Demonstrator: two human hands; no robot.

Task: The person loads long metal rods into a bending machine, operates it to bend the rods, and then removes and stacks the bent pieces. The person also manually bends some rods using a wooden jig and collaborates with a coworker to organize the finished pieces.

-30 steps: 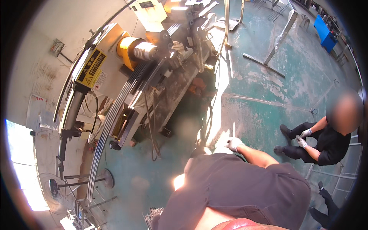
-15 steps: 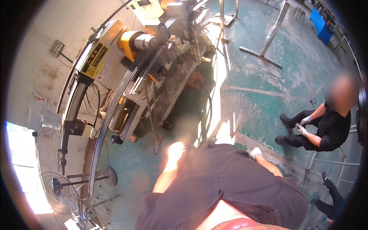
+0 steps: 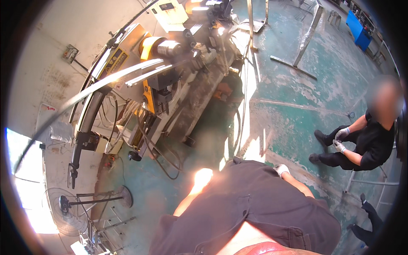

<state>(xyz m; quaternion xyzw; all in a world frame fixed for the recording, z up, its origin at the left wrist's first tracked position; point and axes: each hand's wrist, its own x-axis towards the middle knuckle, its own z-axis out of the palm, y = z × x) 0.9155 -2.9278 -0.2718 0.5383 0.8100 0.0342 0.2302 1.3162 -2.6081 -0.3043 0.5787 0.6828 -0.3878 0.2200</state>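
My left hand (image 3: 203, 176) hangs beside my body in strong sunlight, apart from the machine. Glare washes out its fingers, and nothing can be seen in it. At my other side, my right hand (image 3: 281, 169), in a pale glove, is partly hidden by my dark shirt; its finger pose cannot be made out. Ahead to the left stands a large metal-bending machine (image 3: 159, 87) with yellow and black parts. A bundle of long metal rods (image 3: 104, 80) reaches from its head out to the left, raised and blurred. Neither hand touches it.
A co-worker (image 3: 361, 142) in dark clothes stands at the right, gloved hands together; another person's legs (image 3: 369, 221) show lower right. A fan (image 3: 66, 205) stands at lower left. Hoses (image 3: 163, 165) loop below the machine. A metal frame (image 3: 297, 63) and blue cabinet (image 3: 358, 30) are farther off.
The rod bundle has swung up from hanging towards the lower left to reaching out leftward. My view has shifted slightly. Both my hands remain beside my body.
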